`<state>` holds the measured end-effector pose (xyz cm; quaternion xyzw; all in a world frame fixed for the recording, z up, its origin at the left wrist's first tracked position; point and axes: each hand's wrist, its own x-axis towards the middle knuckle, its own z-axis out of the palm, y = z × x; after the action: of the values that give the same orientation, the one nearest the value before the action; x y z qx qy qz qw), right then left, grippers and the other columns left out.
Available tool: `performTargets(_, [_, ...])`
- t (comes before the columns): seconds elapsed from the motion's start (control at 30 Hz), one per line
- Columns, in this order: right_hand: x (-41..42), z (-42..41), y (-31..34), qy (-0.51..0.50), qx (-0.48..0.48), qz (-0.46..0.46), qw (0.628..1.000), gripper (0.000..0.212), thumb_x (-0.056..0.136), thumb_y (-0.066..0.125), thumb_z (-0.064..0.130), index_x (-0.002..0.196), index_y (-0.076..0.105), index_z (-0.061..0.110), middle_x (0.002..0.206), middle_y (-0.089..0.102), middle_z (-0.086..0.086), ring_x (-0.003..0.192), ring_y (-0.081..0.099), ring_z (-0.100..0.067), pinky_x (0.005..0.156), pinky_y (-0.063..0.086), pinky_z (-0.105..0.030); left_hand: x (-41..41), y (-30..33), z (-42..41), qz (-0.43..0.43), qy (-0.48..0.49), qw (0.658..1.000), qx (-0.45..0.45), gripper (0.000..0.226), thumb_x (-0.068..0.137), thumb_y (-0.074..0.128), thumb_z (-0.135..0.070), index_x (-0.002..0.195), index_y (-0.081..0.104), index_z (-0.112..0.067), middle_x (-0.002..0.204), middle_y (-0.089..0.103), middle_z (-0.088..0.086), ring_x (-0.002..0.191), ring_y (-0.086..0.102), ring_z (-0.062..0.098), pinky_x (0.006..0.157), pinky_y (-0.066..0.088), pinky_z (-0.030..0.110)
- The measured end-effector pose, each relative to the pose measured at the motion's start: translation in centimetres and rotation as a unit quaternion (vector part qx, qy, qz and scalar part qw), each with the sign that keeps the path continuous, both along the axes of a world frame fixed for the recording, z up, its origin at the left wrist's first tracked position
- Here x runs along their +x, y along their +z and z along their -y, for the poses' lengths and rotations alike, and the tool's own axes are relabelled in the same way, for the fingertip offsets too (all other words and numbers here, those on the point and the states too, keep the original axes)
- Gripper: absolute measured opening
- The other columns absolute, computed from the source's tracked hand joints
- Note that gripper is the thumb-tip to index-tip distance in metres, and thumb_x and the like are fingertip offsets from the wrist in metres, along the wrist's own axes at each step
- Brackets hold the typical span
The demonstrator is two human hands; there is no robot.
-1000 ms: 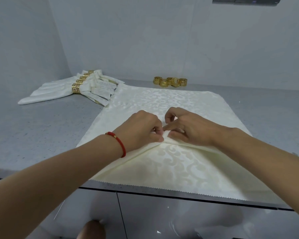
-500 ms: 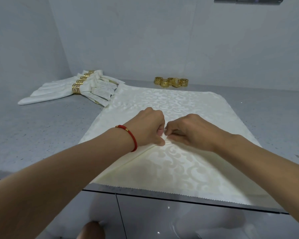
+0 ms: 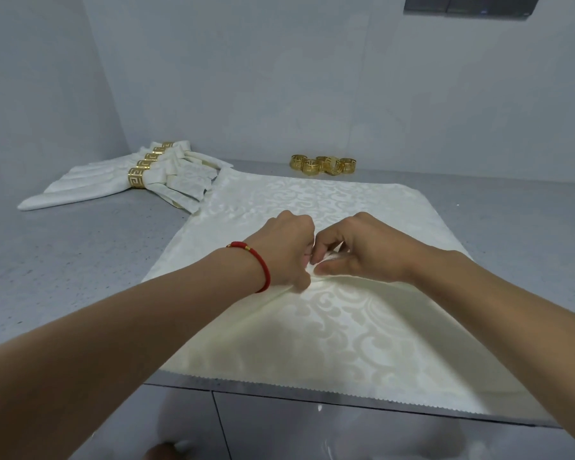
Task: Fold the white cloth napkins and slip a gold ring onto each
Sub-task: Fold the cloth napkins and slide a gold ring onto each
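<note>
A white damask napkin (image 3: 316,207) lies spread on the grey worktop (image 3: 80,247), its near edge at the worktop's front. At its centre the left hand (image 3: 284,249) and right hand (image 3: 362,249) meet, each grip closed in a pinch on a raised pleat of the cloth. Finished napkins (image 3: 120,180) wearing gold bands lie far left; loose gold rings (image 3: 324,165) cluster by the back wall.

Both hands have worked farther up the napkin (image 3: 329,327), gathering more cloth. Left hand (image 3: 286,250) stays fisted on the pleat; right hand (image 3: 362,254) has re-pinched (thumb now under the bunched ridge). The near part is lifted higher.
</note>
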<state>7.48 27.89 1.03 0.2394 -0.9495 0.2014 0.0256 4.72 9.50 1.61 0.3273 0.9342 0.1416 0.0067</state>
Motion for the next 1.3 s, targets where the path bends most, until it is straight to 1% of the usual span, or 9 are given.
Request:
performTargets(0.1, [-0.1, -0.2, 0.7, -0.031, -0.075, 0.039, 0.996, 0.019, 0.096, 0.067, 0.044, 0.091, 0.078, 0.031, 0.096, 0.076, 0.017, 0.094, 0.068, 0.003, 0.085, 0.053, -0.023, -0.8, 0.0, 0.5, -0.002, 0.018, 1.000, 0.008, 0.037, 0.059, 0.086, -0.016, 0.062, 0.050, -0.023, 0.080, 0.061, 0.002, 0.077, 0.060, 0.020, 0.063, 0.055, 0.033])
performTargets(0.23, [-2.5, -1.7, 0.4, -0.140, -0.126, -0.031, 0.982, 0.038, 0.103, 0.051, 0.051, 0.093, 0.079, 0.027, 0.096, 0.074, 0.017, 0.088, 0.063, 0.007, 0.076, 0.042, -0.018, -4.3, -0.3, 1.8, -0.050, 0.075, 0.996, 0.001, 0.039, 0.065, 0.084, -0.019, 0.066, 0.045, -0.021, 0.086, 0.061, 0.005, 0.083, 0.057, 0.025, 0.069, 0.051, 0.035])
performTargets(0.47, [-10.1, -3.3, -1.3, -0.316, -0.298, -0.144, 0.889, 0.047, 0.108, 0.031, 0.037, 0.096, 0.071, 0.015, 0.096, 0.073, 0.002, 0.094, 0.066, -0.022, 0.088, 0.053, -0.042, -12.4, -0.2, 3.3, -0.119, 0.222, 0.966, 0.054, 0.018, 0.075, 0.072, -0.012, 0.089, 0.061, -0.007, 0.095, 0.058, 0.014, 0.093, 0.055, 0.034, 0.080, 0.049, 0.039])
performTargets(0.6, [-16.1, -4.6, -2.5, -0.368, -0.223, -0.131, 0.893, 0.033, 0.103, 0.042, 0.026, 0.100, 0.066, 0.003, 0.095, 0.071, -0.014, 0.094, 0.063, -0.035, 0.085, 0.053, -0.048, -14.1, -2.6, 2.9, -0.104, 0.254, 0.959, 0.076, 0.017, 0.075, 0.069, -0.013, 0.087, 0.059, -0.007, 0.088, 0.060, 0.011, 0.086, 0.056, 0.032, 0.078, 0.048, 0.038])
performTargets(0.77, [-22.6, -4.8, -3.5, -0.391, -0.128, -0.142, 0.900, 0.023, 0.100, 0.052, 0.020, 0.112, 0.069, 0.012, 0.106, 0.071, -0.009, 0.099, 0.064, -0.032, 0.081, 0.052, -0.038, -14.6, -3.9, 3.0, -0.121, 0.276, 0.950, 0.077, 0.016, 0.083, 0.068, -0.020, 0.088, 0.056, -0.011, 0.084, 0.057, 0.005, 0.079, 0.045, 0.024, 0.075, 0.045, 0.034])
performTargets(0.9, [-27.0, -6.0, -3.9, -0.450, -0.020, -0.116, 0.885, 0.036, 0.099, 0.058, 0.033, 0.129, 0.059, 0.014, 0.126, 0.055, -0.012, 0.117, 0.054, -0.034, 0.089, 0.044, -0.042, -14.8, -4.0, 3.2, -0.120, 0.277, 0.950, 0.084, 0.014, 0.085, 0.064, -0.025, 0.087, 0.055, -0.015, 0.084, 0.056, 0.002, 0.083, 0.049, 0.022, 0.070, 0.045, 0.032])
performTargets(1.1, [-30.8, -7.3, -4.5, -0.484, 0.060, -0.117, 0.865, 0.046, 0.094, 0.062, 0.055, 0.121, 0.063, 0.018, 0.126, 0.045, -0.011, 0.121, 0.042, -0.032, 0.096, 0.039, -0.043, -15.5, -4.2, 3.1, -0.144, 0.281, 0.945, 0.088, 0.015, 0.089, 0.062, -0.031, 0.089, 0.054, -0.018, 0.084, 0.058, -0.004, 0.076, 0.042, 0.013, 0.068, 0.031, 0.024])
performTargets(1.17, [-30.9, -6.9, -4.5, -0.468, 0.022, -0.157, 0.869, 0.042, 0.091, 0.065, 0.049, 0.119, 0.066, 0.017, 0.124, 0.048, -0.009, 0.119, 0.045, -0.031, 0.096, 0.040, -0.043, -15.5, -4.0, 3.1, -0.147, 0.290, 0.942, 0.081, 0.015, 0.090, 0.061, -0.031, 0.090, 0.054, -0.017, 0.085, 0.059, -0.004, 0.077, 0.041, 0.014, 0.068, 0.029, 0.025])
performTargets(1.3, [-27.6, -7.0, -3.0, -0.420, -0.256, -0.161, 0.855, 0.038, 0.090, 0.067, 0.034, 0.123, 0.066, 0.017, 0.110, 0.066, -0.003, 0.104, 0.062, -0.024, 0.093, 0.049, -0.037, -15.7, -3.5, 3.5, -0.157, 0.295, 0.938, 0.094, 0.016, 0.086, 0.065, -0.028, 0.089, 0.057, -0.014, 0.086, 0.063, 0.000, 0.079, 0.047, 0.019, 0.069, 0.030, 0.029])
